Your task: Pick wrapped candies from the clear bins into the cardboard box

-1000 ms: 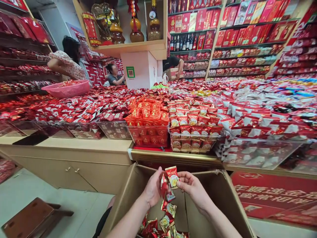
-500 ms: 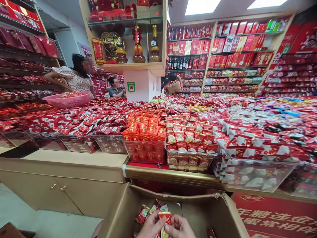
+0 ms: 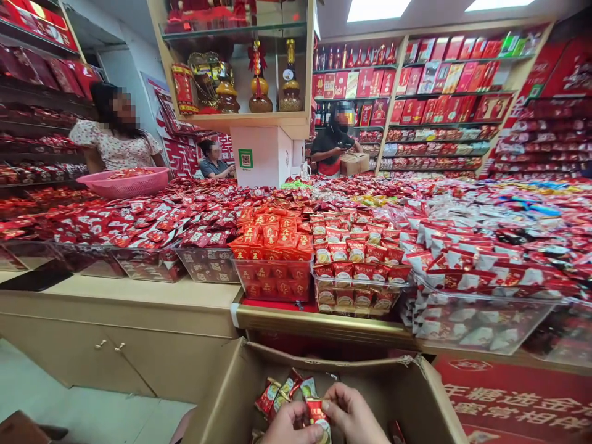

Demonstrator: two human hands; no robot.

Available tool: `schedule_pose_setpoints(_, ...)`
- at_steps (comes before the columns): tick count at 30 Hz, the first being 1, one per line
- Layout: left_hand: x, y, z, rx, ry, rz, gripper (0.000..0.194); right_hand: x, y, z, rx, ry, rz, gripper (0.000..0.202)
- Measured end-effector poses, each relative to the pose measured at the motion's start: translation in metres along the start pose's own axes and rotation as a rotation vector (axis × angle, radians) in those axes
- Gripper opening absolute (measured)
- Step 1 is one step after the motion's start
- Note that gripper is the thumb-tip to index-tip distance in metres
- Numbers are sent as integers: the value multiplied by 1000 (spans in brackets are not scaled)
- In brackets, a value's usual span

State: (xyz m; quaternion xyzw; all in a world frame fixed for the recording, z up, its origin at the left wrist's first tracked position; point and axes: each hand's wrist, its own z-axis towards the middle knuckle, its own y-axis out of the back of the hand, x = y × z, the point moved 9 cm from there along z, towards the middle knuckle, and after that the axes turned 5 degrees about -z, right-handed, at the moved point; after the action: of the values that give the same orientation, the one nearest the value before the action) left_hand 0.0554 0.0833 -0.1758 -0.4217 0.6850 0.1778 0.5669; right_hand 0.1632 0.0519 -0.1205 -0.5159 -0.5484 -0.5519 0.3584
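Note:
Over an open cardboard box (image 3: 393, 385), my left hand (image 3: 292, 424) pinches a small red and cream candy packet (image 3: 318, 417) from the left and below. The fingers of my right hand (image 3: 352, 414) close on the same packet at its upper right edge. Several similar packets (image 3: 282, 391) lie loose inside the box, just beyond my left hand. Past the box, a clear bin (image 3: 358, 296) holds rows of red and cream packets marked DURIAN. Beside it stands a bin of orange-red packets (image 3: 272, 280).
More clear bins (image 3: 485, 320) of wrapped sweets line the counter (image 3: 139, 302). A person (image 3: 123, 132) stands behind a pink basket (image 3: 124, 183); another sits further back. A helmeted person (image 3: 337, 139) is beside a carton (image 3: 355, 163). A display cabinet (image 3: 231, 123) overhangs the counter.
My hands and the packet have shifted slightly right, and my right hand has risen to its upper edge. The helmeted person has come into fuller view; the person by the basket stands more upright.

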Motion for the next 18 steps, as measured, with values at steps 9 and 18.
schedule_pose_setpoints(9,-14,31,1,-235,31,-132,51,270,131,-25,-522,635,-462,17)
schedule_pose_setpoints(18,1,32,8,-213,67,-133,51,308,123,56,-396,565,-978,15)
